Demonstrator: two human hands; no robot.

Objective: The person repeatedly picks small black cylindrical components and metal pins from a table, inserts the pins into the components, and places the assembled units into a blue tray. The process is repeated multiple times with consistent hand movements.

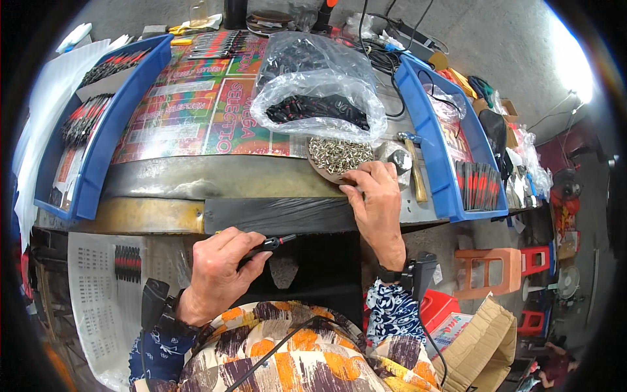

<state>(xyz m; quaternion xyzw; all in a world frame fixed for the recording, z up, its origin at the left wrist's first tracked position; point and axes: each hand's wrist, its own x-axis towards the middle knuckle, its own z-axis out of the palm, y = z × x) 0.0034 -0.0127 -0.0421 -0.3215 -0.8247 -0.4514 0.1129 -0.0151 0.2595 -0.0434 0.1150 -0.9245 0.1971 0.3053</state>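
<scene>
My left hand [225, 268] is closed around a slim black part [269, 244] with a thin tip pointing right, just in front of the bench edge. At the near rim of a round dish [317, 171], my right hand [377, 202] has thumb and forefinger drawn together; whatever lies between them is too small to make out. Small shiny metal pins [339, 154] fill the dish. Behind it, a clear plastic bag [277, 81] lies with its mouth toward me, full of black parts [317, 111] with bits of red.
Long blue bins stand at left [91, 173] and right [428, 134], holding red-and-black pieces. A wooden-handled hammer [417, 173] lies beside the right bin. Below the bench are a white crate [98, 294] at left, and an orange stool [467, 253] and cardboard box [480, 346] at right.
</scene>
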